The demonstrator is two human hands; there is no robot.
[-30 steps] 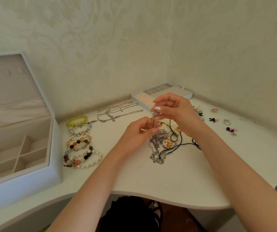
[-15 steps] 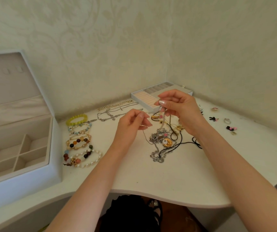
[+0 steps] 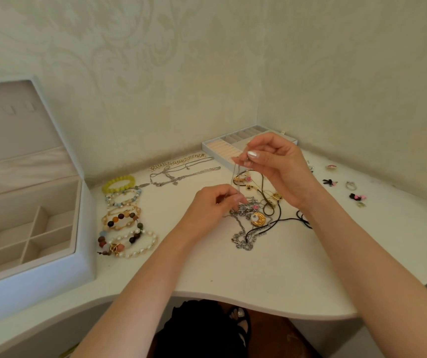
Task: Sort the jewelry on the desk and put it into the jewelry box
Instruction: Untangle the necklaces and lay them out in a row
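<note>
My right hand [image 3: 274,166] is raised above the desk and pinches the top of a thin silver chain [image 3: 235,177] that hangs down. My left hand [image 3: 215,205] pinches the lower part of that chain just above a tangled pile of necklaces [image 3: 253,220] with a gold moon pendant. The open white jewelry box [image 3: 52,257] with empty compartments stands at the left. Several beaded bracelets [image 3: 124,218] lie in a column beside it.
Straightened silver and pearl chains [image 3: 181,169] lie near the back wall. A white ring tray [image 3: 222,148] sits in the corner. Small earrings and rings [image 3: 346,187] are scattered at the right. The desk's curved front edge [image 3: 233,301] is near me.
My right hand has lifted higher, drawing the thin chain up out of the pile. My left hand has stayed low by the pile and slid a little right along the chain.
</note>
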